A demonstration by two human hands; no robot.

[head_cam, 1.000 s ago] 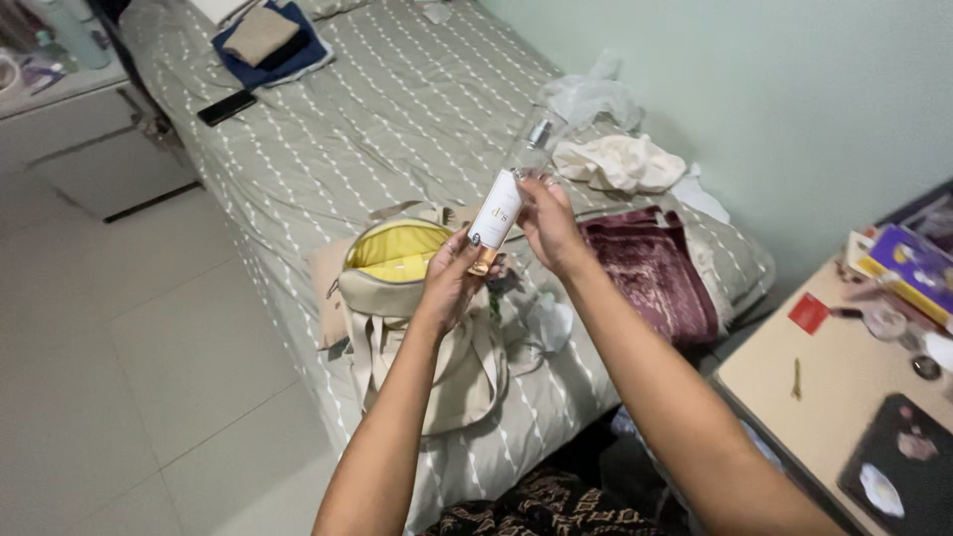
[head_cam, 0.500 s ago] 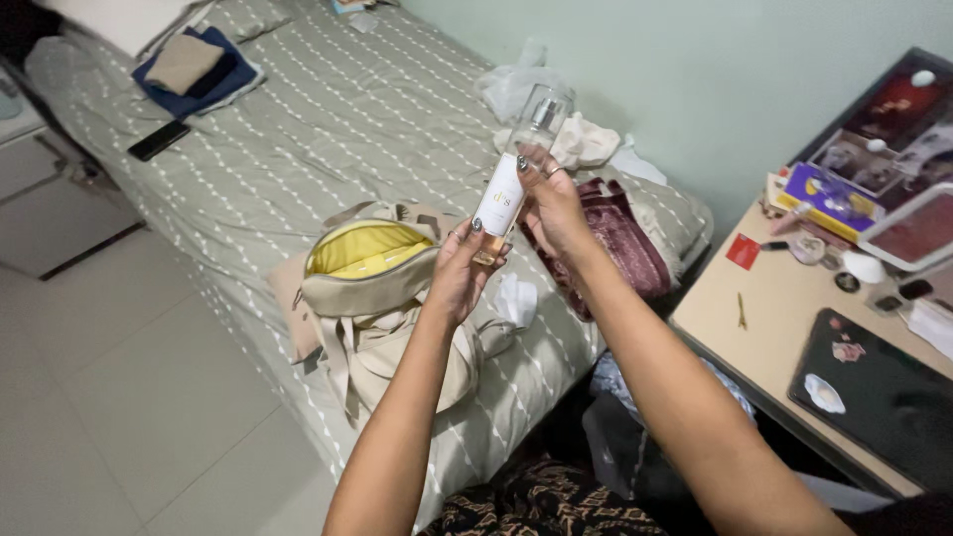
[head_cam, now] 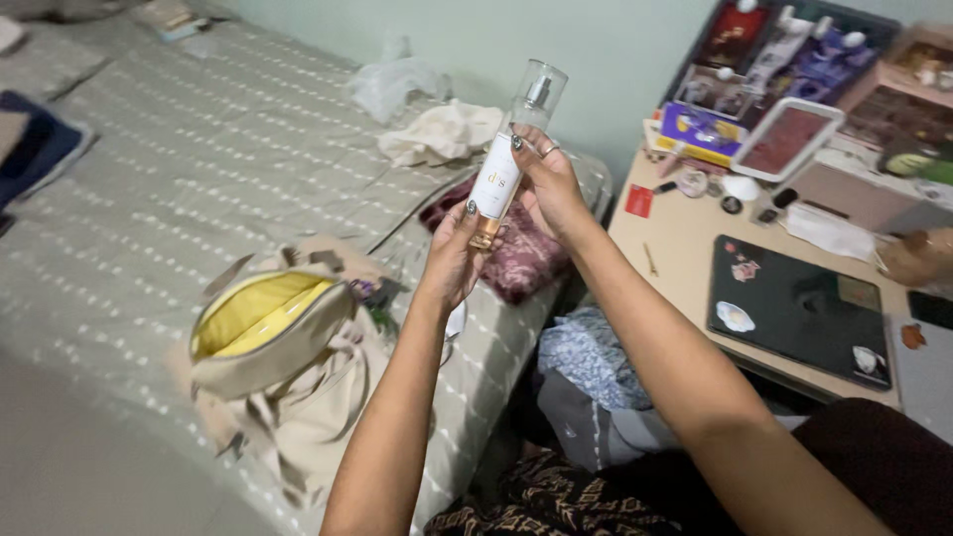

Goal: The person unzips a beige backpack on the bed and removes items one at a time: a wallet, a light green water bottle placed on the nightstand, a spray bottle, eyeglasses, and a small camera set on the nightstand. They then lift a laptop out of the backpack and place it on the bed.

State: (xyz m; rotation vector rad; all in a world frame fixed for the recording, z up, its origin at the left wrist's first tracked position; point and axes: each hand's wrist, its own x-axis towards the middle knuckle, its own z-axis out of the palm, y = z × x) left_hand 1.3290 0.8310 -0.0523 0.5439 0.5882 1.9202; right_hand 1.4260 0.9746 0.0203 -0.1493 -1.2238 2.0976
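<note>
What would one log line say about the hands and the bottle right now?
left hand: holds spray bottle base | right hand: grips its upper part | bottle: tilted, clear cap on | open bag: on bed below

A slim spray bottle point(head_cam: 508, 159) stands nearly upright just above the middle of the frame, tilted a little to the right. It has a white label, a clear cap over a dark nozzle, and amber liquid showing at its base.

A tall spray bottle point(head_cam: 511, 149) with a white label and clear cap stands upright in both hands. On the bench point(head_cam: 685, 238) at right: a purple-and-yellow box point(head_cam: 700, 129), a small red card point(head_cam: 639, 201), and a dark sticker-dotted laptop point(head_cam: 799, 308).
</note>
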